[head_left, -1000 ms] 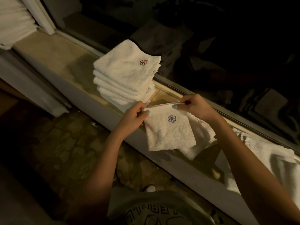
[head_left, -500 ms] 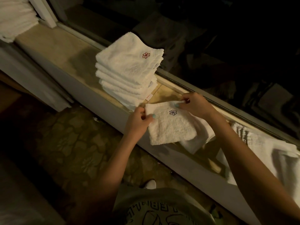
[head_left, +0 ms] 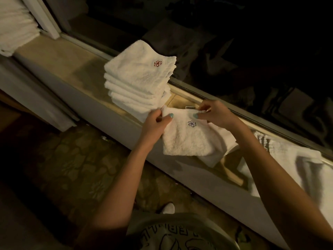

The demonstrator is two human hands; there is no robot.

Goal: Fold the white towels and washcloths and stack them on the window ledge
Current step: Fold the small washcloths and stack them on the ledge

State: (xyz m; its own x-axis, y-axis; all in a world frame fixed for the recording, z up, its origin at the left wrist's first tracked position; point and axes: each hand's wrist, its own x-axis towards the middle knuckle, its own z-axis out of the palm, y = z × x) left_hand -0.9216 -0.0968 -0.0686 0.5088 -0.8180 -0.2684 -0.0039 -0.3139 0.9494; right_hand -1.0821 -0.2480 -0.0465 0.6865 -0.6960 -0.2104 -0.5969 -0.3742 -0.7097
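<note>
A folded white washcloth (head_left: 187,139) with a small blue flower emblem lies on the window ledge (head_left: 59,56), its near part hanging past the front edge. My left hand (head_left: 155,123) pinches its upper left corner. My right hand (head_left: 214,114) pinches its upper right edge. Just to the left stands a stack of folded white washcloths (head_left: 138,82), the top one marked with a red flower emblem. More white cloth (head_left: 223,141) lies under the held washcloth.
An unfolded white towel (head_left: 295,159) drapes over the ledge at the right. Another pile of white towels (head_left: 14,26) sits at the far left behind a white frame post. Dark window glass runs along the back of the ledge. Patterned carpet lies below.
The washcloth has come down from hanging in the air onto the ledge beside the stack. Both hands moved with it and still pinch its top corners.
</note>
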